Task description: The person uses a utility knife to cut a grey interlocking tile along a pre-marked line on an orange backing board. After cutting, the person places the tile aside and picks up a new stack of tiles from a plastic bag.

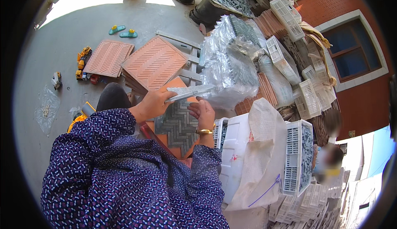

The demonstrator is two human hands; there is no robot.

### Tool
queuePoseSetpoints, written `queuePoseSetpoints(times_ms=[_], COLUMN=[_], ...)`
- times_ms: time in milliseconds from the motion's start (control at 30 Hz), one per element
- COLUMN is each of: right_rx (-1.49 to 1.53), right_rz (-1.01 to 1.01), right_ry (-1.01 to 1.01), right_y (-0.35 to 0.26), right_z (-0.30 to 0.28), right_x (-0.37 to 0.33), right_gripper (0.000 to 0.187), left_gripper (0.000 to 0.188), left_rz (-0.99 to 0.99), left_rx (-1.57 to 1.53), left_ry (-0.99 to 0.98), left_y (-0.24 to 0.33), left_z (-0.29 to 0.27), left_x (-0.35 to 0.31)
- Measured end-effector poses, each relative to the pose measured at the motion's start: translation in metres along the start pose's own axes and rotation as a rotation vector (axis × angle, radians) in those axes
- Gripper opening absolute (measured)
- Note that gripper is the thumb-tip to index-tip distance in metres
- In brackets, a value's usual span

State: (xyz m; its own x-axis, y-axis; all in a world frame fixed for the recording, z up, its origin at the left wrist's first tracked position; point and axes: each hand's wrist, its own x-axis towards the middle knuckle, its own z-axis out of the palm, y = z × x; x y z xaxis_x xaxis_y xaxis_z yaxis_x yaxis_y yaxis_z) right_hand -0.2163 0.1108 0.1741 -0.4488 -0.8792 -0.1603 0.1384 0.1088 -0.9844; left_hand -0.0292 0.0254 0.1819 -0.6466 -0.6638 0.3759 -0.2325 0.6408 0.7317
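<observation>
My left hand point(151, 104) is closed on a thin, light grey flat strip point(190, 91), gripping its left end and holding it above the work. Just below the strip's right part is my right hand point(203, 114), palm turned inward, its fingers loosely bent and apart with nothing visible in them. Underneath both hands lies a herringbone panel of narrow grey tiles point(177, 125) on an orange board point(191, 147). The left forearm covers part of that board. A dark red bar point(155, 140) runs along its near left side.
Orange grooved moulds point(155, 63) are stacked ahead, beside another grooved mould point(108, 58). Plastic-wrapped tile stacks point(227, 67) stand ahead right. A white box point(235, 163) and a crate of grey pieces point(298, 158) are at my right. Toy trucks point(82, 63) and slippers point(123, 31) lie left.
</observation>
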Motion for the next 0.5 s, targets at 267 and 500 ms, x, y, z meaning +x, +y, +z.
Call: queuePoseSetpoints(times_ms=[267,500], right_rx=[0.562,1.405], right_rz=[0.419,-0.267], right_ry=[0.039,-0.358], right_y=[0.148,0.097], right_z=[0.017,0.003], right_x=[-0.003,0.031], right_gripper=[0.081,0.072], left_gripper=[0.018,0.016], left_rz=[0.269,-0.025], left_rx=[-0.07,-0.617], left_ry=[0.174,0.12], left_y=[0.078,0.103], left_z=[-0.05,-0.055], left_x=[0.103,0.129])
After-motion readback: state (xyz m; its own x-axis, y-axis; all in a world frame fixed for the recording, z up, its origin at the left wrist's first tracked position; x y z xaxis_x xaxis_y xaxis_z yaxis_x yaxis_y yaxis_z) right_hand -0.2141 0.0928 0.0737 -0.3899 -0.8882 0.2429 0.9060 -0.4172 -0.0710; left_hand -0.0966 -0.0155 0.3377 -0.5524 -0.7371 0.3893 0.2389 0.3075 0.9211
